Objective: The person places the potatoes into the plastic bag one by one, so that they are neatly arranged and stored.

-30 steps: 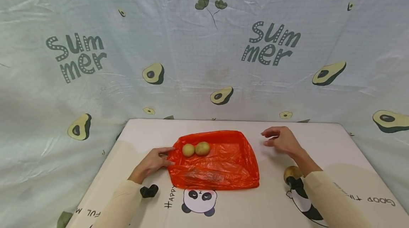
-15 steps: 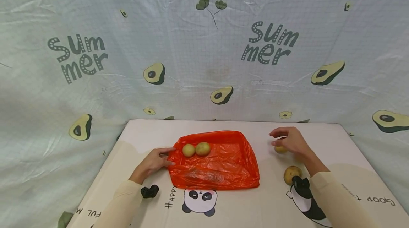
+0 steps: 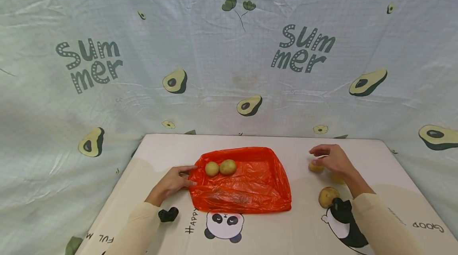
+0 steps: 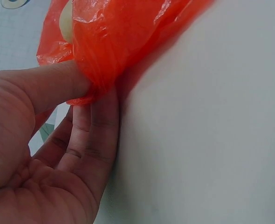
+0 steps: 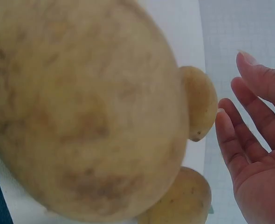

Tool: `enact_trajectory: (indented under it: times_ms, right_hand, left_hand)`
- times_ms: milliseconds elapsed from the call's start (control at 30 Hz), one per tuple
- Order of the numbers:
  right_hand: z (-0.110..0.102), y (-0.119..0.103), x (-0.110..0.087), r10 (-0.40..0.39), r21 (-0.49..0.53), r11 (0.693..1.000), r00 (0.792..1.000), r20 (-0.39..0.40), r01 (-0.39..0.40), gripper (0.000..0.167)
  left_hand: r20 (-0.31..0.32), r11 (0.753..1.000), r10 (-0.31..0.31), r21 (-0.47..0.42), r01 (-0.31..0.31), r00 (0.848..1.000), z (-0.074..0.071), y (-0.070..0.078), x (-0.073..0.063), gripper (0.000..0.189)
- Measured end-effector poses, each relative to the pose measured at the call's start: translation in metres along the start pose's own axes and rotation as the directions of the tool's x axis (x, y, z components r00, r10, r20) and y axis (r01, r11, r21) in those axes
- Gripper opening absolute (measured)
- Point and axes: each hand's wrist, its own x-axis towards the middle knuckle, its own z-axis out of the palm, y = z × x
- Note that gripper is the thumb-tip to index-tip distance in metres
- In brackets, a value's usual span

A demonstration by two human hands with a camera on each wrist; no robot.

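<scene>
A crinkled red plastic bag lies on the white table with its mouth spread wide. Two potatoes, a rounder one and a longer one, sit in it at the far left. My left hand pinches the bag's left edge between thumb and fingers, as the left wrist view shows up close. To the right of the bag, my right hand holds nothing, its fingers spread and slightly bent over a small potato. In the right wrist view a large potato fills the foreground, with two more behind.
Nearer the front, another potato rests beside the right sleeve, and one is partly hidden by the right wrist. The table carries printed pandas and lettering. An avocado-patterned sheet hangs behind it.
My right hand has moved right, away from the bag, to over the loose potatoes, uncovering some of them. My left hand and the bag have stayed in place.
</scene>
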Motion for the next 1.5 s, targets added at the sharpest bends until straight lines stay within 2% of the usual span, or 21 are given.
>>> enact_trajectory:
  times_ms: [600,1100,1500]
  right_hand:
    - [-0.006,0.015,0.000,0.007,-0.026,1.000,1.000,0.020,-0.006,0.045]
    - [-0.009,0.025,0.004,-0.027,-0.059,0.998,0.998,0.057,0.030,0.048]
    - [-0.009,0.029,0.007,-0.052,-0.127,0.990,0.996,0.070,0.061,0.042]
  left_hand:
    - [0.032,1.000,0.011,-0.022,-0.011,0.999,-0.001,-0.001,0.001,0.059]
    - [0.005,1.000,0.021,0.002,-0.021,1.000,0.000,0.001,-0.001,0.059]
    - [-0.004,1.000,0.011,0.003,-0.011,1.000,0.001,0.001,0.001,0.057]
